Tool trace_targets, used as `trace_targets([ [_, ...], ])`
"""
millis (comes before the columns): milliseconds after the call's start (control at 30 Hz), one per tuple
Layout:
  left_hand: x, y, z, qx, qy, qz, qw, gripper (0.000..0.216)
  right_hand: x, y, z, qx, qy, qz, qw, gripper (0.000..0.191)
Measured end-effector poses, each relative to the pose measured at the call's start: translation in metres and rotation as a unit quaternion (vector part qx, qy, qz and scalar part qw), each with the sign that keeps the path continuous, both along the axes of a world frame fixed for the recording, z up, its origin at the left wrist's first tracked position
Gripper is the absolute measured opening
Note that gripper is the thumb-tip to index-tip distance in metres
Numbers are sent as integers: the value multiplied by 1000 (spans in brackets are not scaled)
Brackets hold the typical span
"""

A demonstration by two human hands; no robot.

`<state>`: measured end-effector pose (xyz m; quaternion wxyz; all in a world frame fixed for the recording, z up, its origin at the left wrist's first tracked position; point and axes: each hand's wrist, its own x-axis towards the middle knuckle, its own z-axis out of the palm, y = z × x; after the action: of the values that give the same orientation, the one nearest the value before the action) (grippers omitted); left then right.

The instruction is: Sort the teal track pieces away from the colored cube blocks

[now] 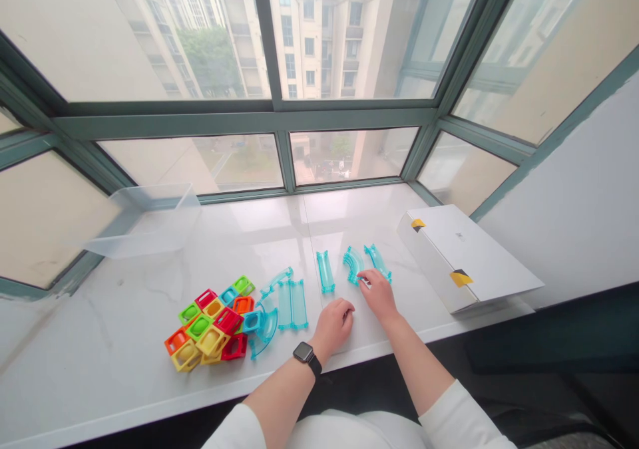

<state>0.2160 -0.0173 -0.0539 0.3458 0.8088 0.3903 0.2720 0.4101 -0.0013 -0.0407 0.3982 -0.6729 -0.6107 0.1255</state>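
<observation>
My right hand (378, 295) rests on the white sill, its fingertips pinched on a small pale piece next to a curved teal track piece (352, 263). Another teal track piece (378, 261) lies just right of it. My left hand (333, 322), with a black watch on the wrist, lies on the sill with fingers curled and nothing visible in it, below a straight teal track piece (325, 271). More teal track pieces (292, 302) lie to its left. A heap of coloured cube frames (213, 322) in red, yellow, green, orange and blue sits further left.
A clear plastic bin (144, 221) stands at the back left by the window. A white cardboard box (462, 256) with yellow-black tape lies at the right. The white marble sill (100, 349) runs under green window frames.
</observation>
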Motion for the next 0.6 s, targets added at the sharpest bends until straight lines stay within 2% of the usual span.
trace_targets([
  [267,1,-1,0,-1,-1,0,1000,23,2,2,-6,-14,13,7,1000,21],
  [600,1,-1,-2,-2,-2,0,1000,22,-3,-1,-7,-15,13,5,1000,33],
])
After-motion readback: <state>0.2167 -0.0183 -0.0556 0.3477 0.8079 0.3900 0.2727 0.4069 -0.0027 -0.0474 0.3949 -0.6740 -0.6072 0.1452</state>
